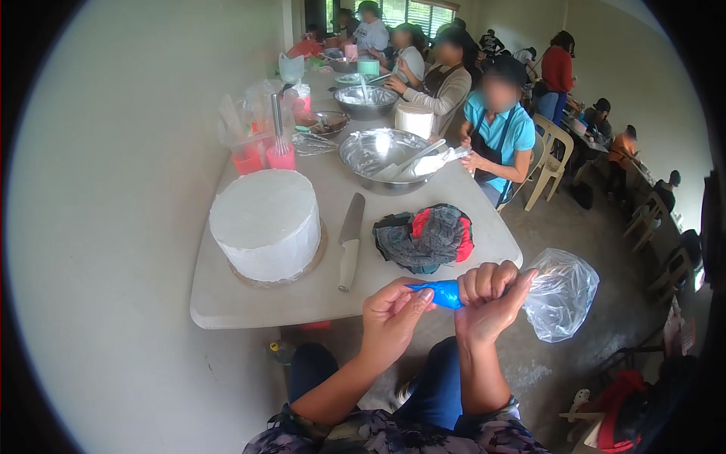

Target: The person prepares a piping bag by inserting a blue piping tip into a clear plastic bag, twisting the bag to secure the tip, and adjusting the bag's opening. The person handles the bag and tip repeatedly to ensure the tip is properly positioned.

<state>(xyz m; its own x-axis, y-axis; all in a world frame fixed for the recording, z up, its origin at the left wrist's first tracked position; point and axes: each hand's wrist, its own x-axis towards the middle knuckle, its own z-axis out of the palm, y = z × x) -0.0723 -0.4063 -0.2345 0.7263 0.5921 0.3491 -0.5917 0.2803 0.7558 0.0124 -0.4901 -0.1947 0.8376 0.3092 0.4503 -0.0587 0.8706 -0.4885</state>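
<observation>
Between my hands is a clear plastic piping bag (561,295) with blue filling (445,293) packed in its narrow end. My left hand (394,318) pinches the tip with thumb and fingers. Wrapped around the bag behind the filling is my right hand (488,301), and the loose plastic flares out past it. Both hands are just off the table's near edge. Ahead of them lies a crumpled patchwork cloth (422,238) in grey, red and dark green. A long knife with a pale handle (350,244) rests left of it, beside a round cake coated in white icing (265,221).
On the table (255,309), a steel bowl (363,144) smeared with white cream holds a spatula (417,159). Pink cups (281,157) with a whisk (278,122) stand by the wall. A person in a turquoise shirt (524,142) sits at the right side, holding a white-filled bag (434,164).
</observation>
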